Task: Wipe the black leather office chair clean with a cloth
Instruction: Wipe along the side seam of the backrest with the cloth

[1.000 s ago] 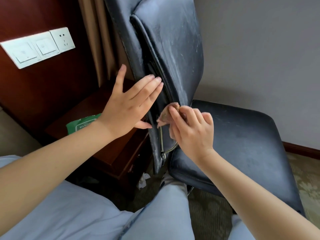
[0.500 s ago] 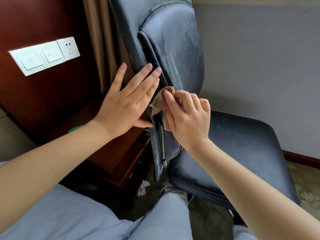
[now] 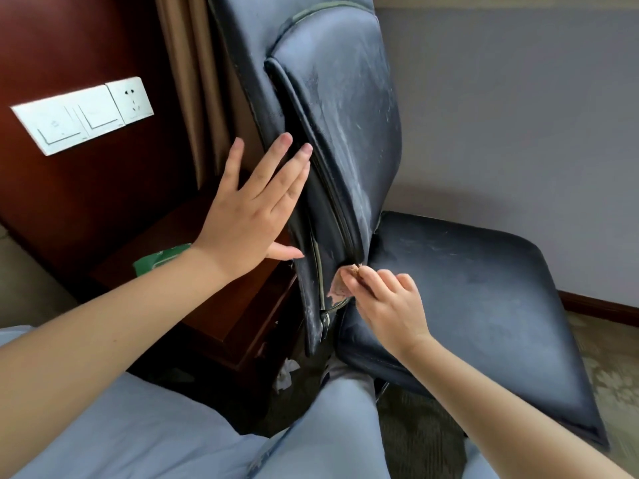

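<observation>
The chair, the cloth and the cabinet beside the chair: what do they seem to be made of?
Chair: black leather or imitation, smooth with a dull sheen, scuffed and streaked pale; which of the two cannot be told.
Cloth: soft pinkish-brown fabric, crumpled in the grip of the right hand.
Cabinet: dark reddish wood or veneer, glossy.

The top of the chair point(image 3: 332, 108) backrest is cut off by the upper edge. Most of the cloth point(image 3: 340, 283) is hidden inside the right hand point(image 3: 387, 305); only a crumpled corner is seen. The green packet point(image 3: 155, 259) is largely covered by the left forearm, its print too small to be read. The chair's base is hidden beneath the seat.
</observation>
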Demonstrator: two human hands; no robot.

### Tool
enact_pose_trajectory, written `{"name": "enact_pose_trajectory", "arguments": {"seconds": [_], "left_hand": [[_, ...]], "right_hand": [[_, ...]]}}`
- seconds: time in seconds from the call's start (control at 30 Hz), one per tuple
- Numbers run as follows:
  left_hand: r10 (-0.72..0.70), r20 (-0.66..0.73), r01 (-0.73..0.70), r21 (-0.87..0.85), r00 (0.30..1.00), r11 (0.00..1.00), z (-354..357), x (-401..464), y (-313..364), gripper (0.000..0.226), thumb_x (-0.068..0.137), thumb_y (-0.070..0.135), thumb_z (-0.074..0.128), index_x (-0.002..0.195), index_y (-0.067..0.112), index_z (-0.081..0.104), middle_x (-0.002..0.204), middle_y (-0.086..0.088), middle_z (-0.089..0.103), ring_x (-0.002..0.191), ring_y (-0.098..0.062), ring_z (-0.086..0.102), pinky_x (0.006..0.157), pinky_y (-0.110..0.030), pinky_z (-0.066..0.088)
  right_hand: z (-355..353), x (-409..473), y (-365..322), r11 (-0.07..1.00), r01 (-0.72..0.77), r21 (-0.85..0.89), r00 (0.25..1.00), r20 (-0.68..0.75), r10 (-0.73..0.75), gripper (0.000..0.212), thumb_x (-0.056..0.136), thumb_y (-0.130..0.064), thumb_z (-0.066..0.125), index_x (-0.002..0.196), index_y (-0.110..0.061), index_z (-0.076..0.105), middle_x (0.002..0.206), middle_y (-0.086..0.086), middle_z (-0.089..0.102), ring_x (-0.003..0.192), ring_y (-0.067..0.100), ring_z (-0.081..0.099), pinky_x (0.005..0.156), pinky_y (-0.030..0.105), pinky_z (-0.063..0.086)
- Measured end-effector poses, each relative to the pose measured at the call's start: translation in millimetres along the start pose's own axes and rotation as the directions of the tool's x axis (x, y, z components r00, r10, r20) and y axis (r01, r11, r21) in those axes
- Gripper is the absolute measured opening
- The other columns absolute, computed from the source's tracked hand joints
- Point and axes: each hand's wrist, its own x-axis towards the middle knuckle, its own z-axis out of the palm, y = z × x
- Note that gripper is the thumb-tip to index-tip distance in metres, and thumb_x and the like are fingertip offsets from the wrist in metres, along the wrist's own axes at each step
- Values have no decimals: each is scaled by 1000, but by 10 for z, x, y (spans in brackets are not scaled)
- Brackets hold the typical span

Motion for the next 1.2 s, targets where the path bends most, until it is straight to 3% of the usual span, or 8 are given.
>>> {"name": "enact_pose_trajectory", "arguments": {"seconds": [0.23, 0.37, 0.57, 0.8, 1.0, 1.2], "left_hand": [[-15, 40, 16, -26, 999, 1000, 47, -75, 155, 130, 56, 79, 64, 147, -4, 24, 156, -14, 15, 143, -36, 8, 109, -64, 13], [-24, 61, 26, -40, 998, 999, 109, -137, 254, 130, 56, 79, 65, 147, -3, 22, 156, -14, 14, 143, -34, 1, 109, -64, 12], [-1, 104, 5, -46, 995, 999, 179, -234, 362, 128, 57, 80, 63, 147, -2, 23, 156, -14, 14, 143, -35, 8, 109, -64, 11], [-4, 116, 10, -45, 993, 999, 243, -279, 378, 121, 60, 76, 64, 146, 0, 24, 157, -13, 15, 144, -33, 8, 109, -64, 13], [-17, 62, 21, -63, 998, 998, 276, -321, 330, 119, 68, 71, 66, 149, -1, 16, 157, -14, 14, 148, -27, 0, 112, -61, 9], [-31, 45, 35, -84, 998, 996, 281, -361, 334, 110, 76, 63, 63, 149, -1, 14, 157, -14, 14, 148, -24, -5, 113, -58, 10]], "right_hand": [[-180, 601, 60, 994, -89, 70, 961, -256, 104, 34, 78, -10, 65, 112, -17, 68, 100, -2, 61, 74, 18, 54, 62, 31, 31], [-41, 408, 54, 996, -62, 61, 974, -216, 73, 37, 80, -9, 65, 116, -16, 64, 104, -2, 51, 71, 19, 53, 61, 31, 30], [116, 9, -84, 994, -91, 64, 996, -17, 92, 45, 74, -10, 70, 118, -16, 62, 103, 0, 64, 70, 20, 54, 63, 30, 32], [-145, 641, 5, 977, -162, 137, 958, -215, 189, 32, 78, -9, 66, 110, -12, 69, 97, 4, 65, 72, 21, 56, 63, 32, 33], [-41, 465, -57, 986, -100, 133, 985, -126, 116, 38, 77, -7, 67, 115, -12, 65, 107, 0, 46, 74, 21, 56, 64, 31, 31], [-170, 889, -248, 995, -50, 87, 977, -203, 67, 32, 83, -11, 58, 114, -11, 66, 96, 2, 63, 76, 19, 55, 65, 31, 32]]}}
